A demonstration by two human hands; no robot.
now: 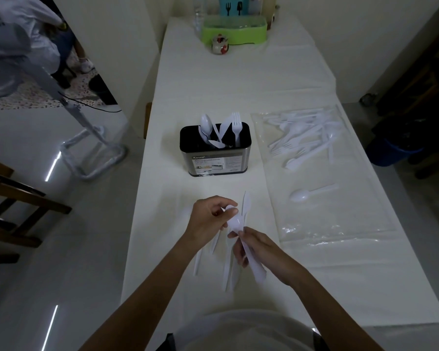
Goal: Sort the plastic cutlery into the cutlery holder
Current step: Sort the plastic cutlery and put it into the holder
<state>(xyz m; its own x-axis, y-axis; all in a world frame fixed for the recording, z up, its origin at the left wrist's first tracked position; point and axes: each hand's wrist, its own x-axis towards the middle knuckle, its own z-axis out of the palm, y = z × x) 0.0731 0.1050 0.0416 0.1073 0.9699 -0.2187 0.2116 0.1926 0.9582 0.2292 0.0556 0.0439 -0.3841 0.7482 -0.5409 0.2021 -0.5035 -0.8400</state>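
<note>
White worktop (213,79) carries a black cutlery holder (214,158). The fingers (228,201) of the left hand (208,215) pinch a spoon (235,221); those of the right hand (260,252) grip a bunch of plastic cutlery (256,271).

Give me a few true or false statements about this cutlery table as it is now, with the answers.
1. The cutlery holder already has cutlery standing in it. True.
2. Both hands are empty. False: the left hand and the right hand each grip white cutlery.
3. A single spoon lies alone on the clear plastic sheet. True.
4. The loose pile of cutlery lies to the left of the holder. False: it lies to its right.
</note>
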